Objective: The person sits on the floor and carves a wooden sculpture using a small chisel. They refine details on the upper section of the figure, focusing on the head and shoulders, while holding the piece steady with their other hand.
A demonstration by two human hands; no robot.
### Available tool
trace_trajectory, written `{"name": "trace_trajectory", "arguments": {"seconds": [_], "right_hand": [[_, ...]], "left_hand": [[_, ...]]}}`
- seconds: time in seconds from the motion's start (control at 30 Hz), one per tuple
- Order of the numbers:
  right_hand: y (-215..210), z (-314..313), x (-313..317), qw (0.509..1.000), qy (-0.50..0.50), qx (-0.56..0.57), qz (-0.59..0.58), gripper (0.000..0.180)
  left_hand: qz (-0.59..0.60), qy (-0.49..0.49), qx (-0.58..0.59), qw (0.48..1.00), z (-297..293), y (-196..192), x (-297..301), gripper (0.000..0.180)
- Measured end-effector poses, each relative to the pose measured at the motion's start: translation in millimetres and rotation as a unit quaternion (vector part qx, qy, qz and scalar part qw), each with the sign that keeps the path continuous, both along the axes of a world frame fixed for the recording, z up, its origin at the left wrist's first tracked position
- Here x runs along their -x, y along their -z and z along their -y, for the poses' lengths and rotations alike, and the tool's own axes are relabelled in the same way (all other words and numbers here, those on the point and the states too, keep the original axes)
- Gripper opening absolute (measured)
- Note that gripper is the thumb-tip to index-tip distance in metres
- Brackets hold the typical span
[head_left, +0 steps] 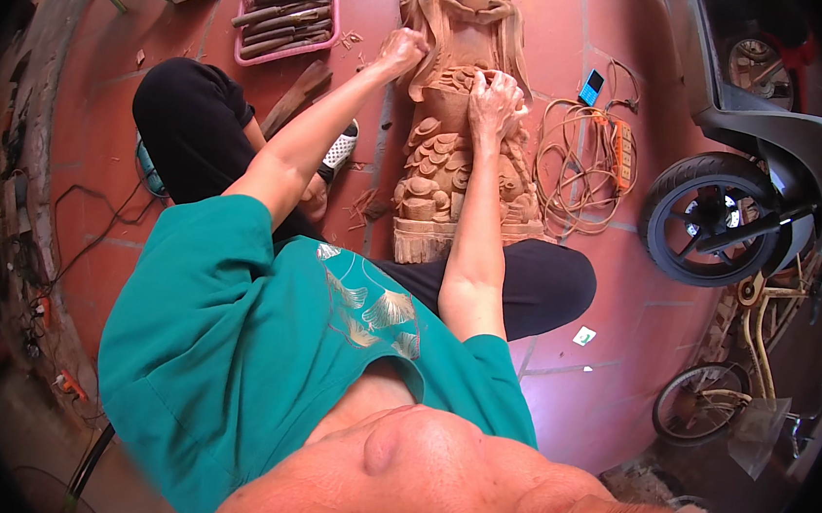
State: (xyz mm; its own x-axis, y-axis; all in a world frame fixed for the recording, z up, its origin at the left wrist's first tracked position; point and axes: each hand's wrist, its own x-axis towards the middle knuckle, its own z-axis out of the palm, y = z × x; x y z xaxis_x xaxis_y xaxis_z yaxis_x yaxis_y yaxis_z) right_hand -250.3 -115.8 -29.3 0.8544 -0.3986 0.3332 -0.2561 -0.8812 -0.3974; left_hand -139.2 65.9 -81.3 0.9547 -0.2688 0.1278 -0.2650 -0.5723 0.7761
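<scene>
A long carved wooden statue (438, 176) lies flat on the red tiled floor between my legs, its pale surface full of rounded relief shapes. My left hand (402, 51) is curled into a fist against the statue's upper left side. Slightly nearer and to the right, my right hand (496, 103) presses on the middle of the carving with its fingers bent. Anything held under either hand is hidden. I sit cross-legged in black trousers and a teal shirt.
A pink tray (324, 42) of wooden-handled tools sits at the far left, with a wood offcut (298, 95) and a sandal (340, 148) nearer. Coiled cable with a power strip (621, 153) and a small blue device (592, 85) lie right. A scooter (760, 180) and bicycle (727, 387) stand further right.
</scene>
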Motion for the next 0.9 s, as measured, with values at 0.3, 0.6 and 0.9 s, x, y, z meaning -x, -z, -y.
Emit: {"name": "trace_trajectory", "arguments": {"seconds": [0.3, 0.6, 0.9], "right_hand": [[3.3, 2.9, 3.5, 1.000, -0.010, -0.021, 0.017, 0.025], [-1.3, -0.2, 0.4, 1.000, 0.004, -0.017, 0.005, 0.024], [-3.4, 0.4, 2.6, 1.000, 0.018, 0.011, -0.018, 0.025]], "left_hand": [[-0.245, 0.175, -0.088, 0.949, -39.7, -27.6, 34.7, 0.013], [-0.157, -0.059, 0.113, 0.979, -14.6, -17.8, -12.9, 0.011], [-0.134, 0.027, 0.098, 0.986, -9.4, -13.2, 22.7, 0.013]]}}
